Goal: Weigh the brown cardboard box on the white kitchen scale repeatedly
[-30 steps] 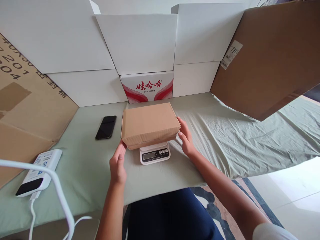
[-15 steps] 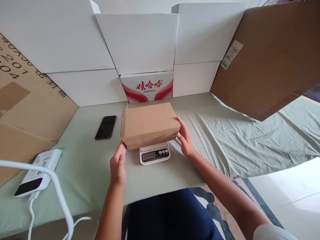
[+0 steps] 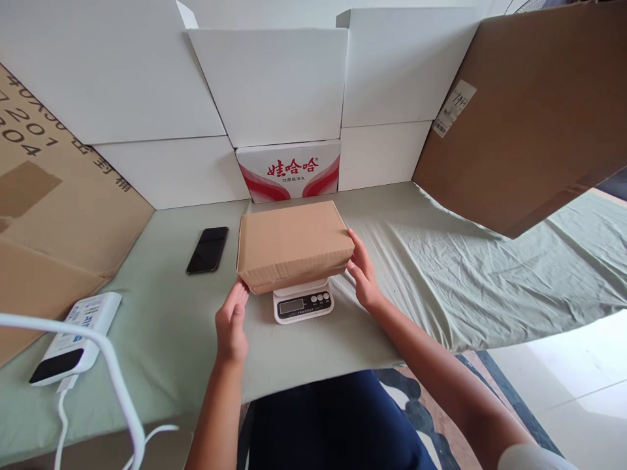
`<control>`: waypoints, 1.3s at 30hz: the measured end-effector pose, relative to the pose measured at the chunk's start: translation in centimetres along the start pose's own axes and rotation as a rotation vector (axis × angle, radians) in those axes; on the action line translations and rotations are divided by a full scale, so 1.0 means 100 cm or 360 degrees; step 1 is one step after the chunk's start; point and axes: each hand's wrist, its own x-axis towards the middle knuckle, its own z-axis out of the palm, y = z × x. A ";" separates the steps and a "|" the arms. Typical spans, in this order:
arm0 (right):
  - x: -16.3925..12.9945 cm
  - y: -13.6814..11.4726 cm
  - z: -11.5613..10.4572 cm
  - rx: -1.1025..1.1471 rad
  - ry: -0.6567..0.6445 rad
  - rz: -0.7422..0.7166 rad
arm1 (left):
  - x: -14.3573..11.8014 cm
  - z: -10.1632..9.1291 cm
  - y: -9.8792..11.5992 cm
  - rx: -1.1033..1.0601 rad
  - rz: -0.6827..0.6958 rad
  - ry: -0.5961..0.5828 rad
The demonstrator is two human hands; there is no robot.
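A closed brown cardboard box is over a white kitchen scale, whose display and buttons face me; the box hides the weighing plate, so I cannot tell if it rests fully on it. My left hand grips the box's near left corner from below, its fingertips hidden under the edge. On the right end, my right hand holds the box with fingers against its side and thumb near the lower edge.
A black phone lies left of the box. Further left is a white power bank with a thick white cable. White boxes and a red-and-white carton line the back; large brown cardboard stands at right.
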 end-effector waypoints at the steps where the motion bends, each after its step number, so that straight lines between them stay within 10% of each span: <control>1: 0.000 0.000 0.000 -0.0002 0.0005 0.0001 | 0.000 0.001 0.000 -0.0009 0.0001 0.0000; 7: 0.009 -0.003 0.000 -0.0019 0.0052 -0.0019 | 0.009 0.007 0.009 -0.0056 0.0008 -0.0024; 13: 0.054 -0.008 0.002 -0.0010 0.0099 -0.0154 | 0.071 0.022 0.032 -0.0152 0.0047 -0.0034; 19: 0.102 0.032 0.023 0.0014 0.0099 -0.0110 | 0.132 0.046 -0.008 -0.0229 -0.0057 0.0034; 25: 0.104 0.073 0.033 0.0090 0.0088 0.0026 | 0.134 0.047 -0.046 -0.0151 -0.0195 0.0050; 39: 0.102 0.084 0.016 0.0081 0.0406 0.0138 | 0.142 0.028 -0.039 -0.0264 -0.0167 0.0272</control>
